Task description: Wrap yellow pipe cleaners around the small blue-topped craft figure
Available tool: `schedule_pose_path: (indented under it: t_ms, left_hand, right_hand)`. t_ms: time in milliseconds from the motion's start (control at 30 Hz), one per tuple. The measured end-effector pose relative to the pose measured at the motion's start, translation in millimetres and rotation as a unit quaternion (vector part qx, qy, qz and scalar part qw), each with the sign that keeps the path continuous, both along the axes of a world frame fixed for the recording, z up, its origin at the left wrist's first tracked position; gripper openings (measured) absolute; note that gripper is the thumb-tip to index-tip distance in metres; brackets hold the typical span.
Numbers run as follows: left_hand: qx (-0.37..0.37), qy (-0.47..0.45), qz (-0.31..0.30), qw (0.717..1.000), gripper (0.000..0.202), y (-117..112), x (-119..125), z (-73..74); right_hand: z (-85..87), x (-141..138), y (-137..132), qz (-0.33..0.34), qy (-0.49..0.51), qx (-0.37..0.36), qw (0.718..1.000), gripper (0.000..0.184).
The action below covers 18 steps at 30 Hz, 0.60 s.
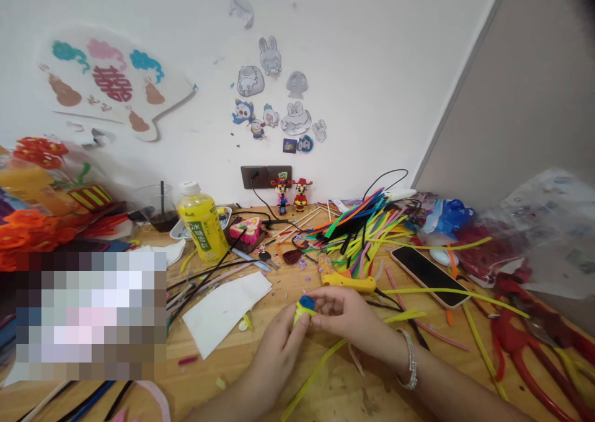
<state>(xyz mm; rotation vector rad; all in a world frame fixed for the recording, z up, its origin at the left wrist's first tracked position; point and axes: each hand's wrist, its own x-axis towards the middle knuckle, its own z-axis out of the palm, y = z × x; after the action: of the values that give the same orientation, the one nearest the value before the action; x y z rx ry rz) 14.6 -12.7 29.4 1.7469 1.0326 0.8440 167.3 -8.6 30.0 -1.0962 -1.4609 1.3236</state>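
Note:
A small roll-shaped craft piece [305,303], blue on top with a pale yellow band around it, is pinched in my left hand [279,341]. From the other side, my right hand [346,316] closes its fingertips on the same piece, thumb and index at its edge. A yellow pipe cleaner [320,369] trails on the table under my right wrist. Just beyond my right hand lies a yellow hot glue gun [348,279]. White paper [227,310] rests to the left of my hands.
A heap of coloured pipe cleaners [367,236] lies at the back right, beside a phone [430,276]. Red-handled pliers [520,347] are at the far right. A yellow drink bottle [202,227] and a cup [160,208] stand left. Two small figures [301,194] stand by the wall.

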Motion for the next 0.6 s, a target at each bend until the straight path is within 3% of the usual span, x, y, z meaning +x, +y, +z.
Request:
schedule_pose_path:
  t_ms: [233,600]
  left_hand:
    - [-0.062,-0.044,0.026,0.997,0.025,-0.2,0.2,-7.2]
    - [-0.101,-0.066,0.034,0.992,0.027,-0.8,-1.3,-1.4]
  right_hand:
    - [-1.2,1.9,-3.7,-0.041,-0.1,0.139,0.984,0.025]
    - [4.3,6.5,-4.8,-0.014,-0.141,0.192,0.971,0.025]
